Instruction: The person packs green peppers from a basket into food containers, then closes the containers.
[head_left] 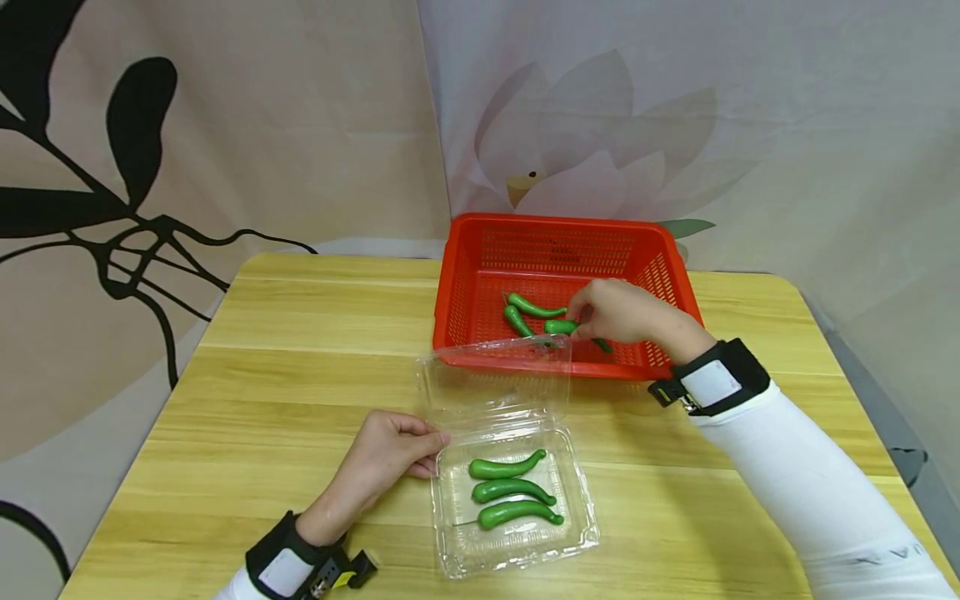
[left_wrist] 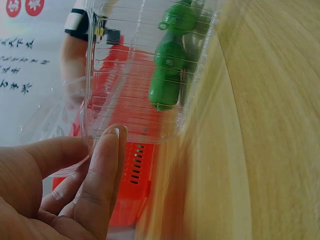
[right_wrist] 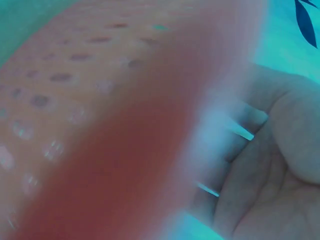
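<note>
My left hand [head_left: 386, 454] pinches the left edge of a clear plastic clamshell box [head_left: 517, 560] near its hinge, thumb on top. Three green chili peppers [head_left: 506, 490] lie side by side in the box's base; the lid [head_left: 491, 392] is raised and leans toward the basket. Inside the red basket [head_left: 570, 223], my right hand [head_left: 618, 312] has its thumb and fingers around a green chili pepper [head_left: 559, 327], partly hidden by them. Two more green chili peppers [head_left: 534, 307] lie just left of those fingers. In the right wrist view the basket's blurred rim [right_wrist: 135, 150] covers the fingertips.
The wooden table [head_left: 315, 350] carries the box in front and the basket at its back edge. A printed cloth [head_left: 300, 125] hangs behind the table. The lid's edge overlaps the basket's front rim in the head view.
</note>
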